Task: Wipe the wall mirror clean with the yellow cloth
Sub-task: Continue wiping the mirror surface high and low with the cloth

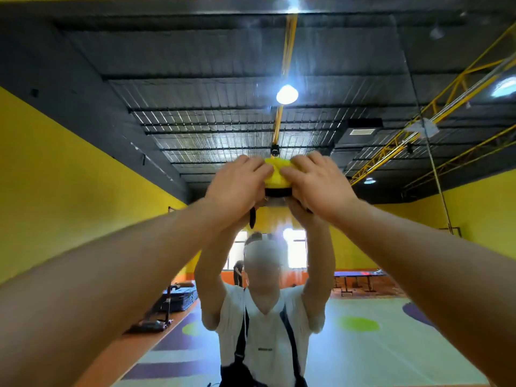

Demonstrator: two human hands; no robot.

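Hands first: I see my left hand [237, 185] and right hand [318, 185] raised high and side by side, fingers spread flat over the bunched yellow cloth [276, 174], pressing it against the wall mirror [363, 79] between them. Only a strip of cloth shows between the knuckles, at about mid-height of the view, just below a reflected ceiling lamp [287, 94]. Below the cloth the glass shows a person in a white T-shirt [265, 331] with both arms raised.
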